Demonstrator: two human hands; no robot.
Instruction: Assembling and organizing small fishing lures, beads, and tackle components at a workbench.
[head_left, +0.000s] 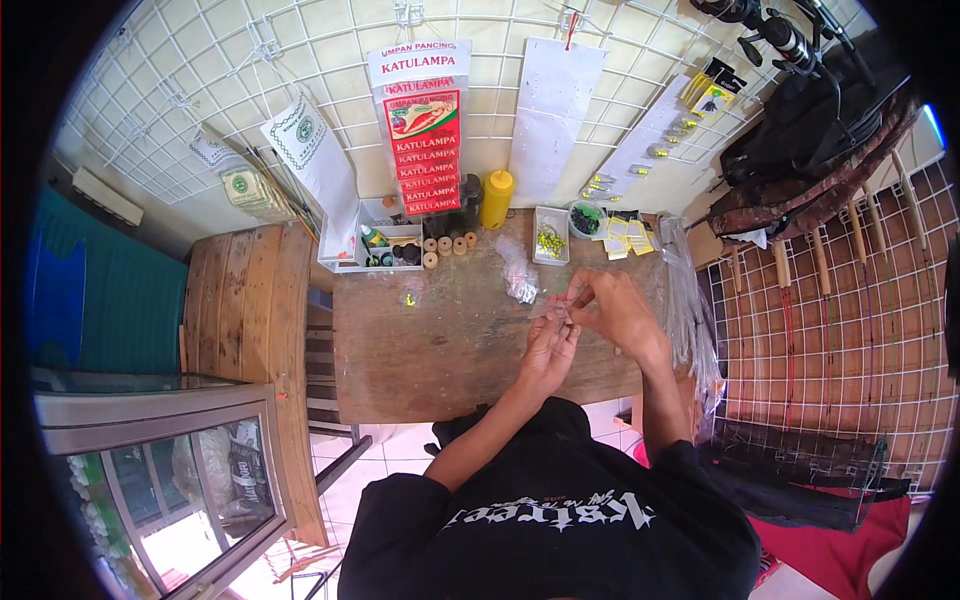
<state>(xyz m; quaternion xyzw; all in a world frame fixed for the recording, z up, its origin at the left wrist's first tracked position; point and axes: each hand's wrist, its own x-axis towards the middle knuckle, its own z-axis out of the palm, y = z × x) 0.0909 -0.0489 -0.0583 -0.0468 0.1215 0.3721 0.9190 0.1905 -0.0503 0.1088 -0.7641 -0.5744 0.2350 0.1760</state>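
My left hand and right hand pinch a small, thin piece of clear plastic between their fingertips, above the brown wooden table. Just beyond lies a crumpled clear plastic bag. Behind it, a white rectangular open box holds small yellow-green pieces; beside that, a round clear tub holds dark green ones. Farther left, a white compartmented tray holds a small green-and-white bottle and dark round pieces.
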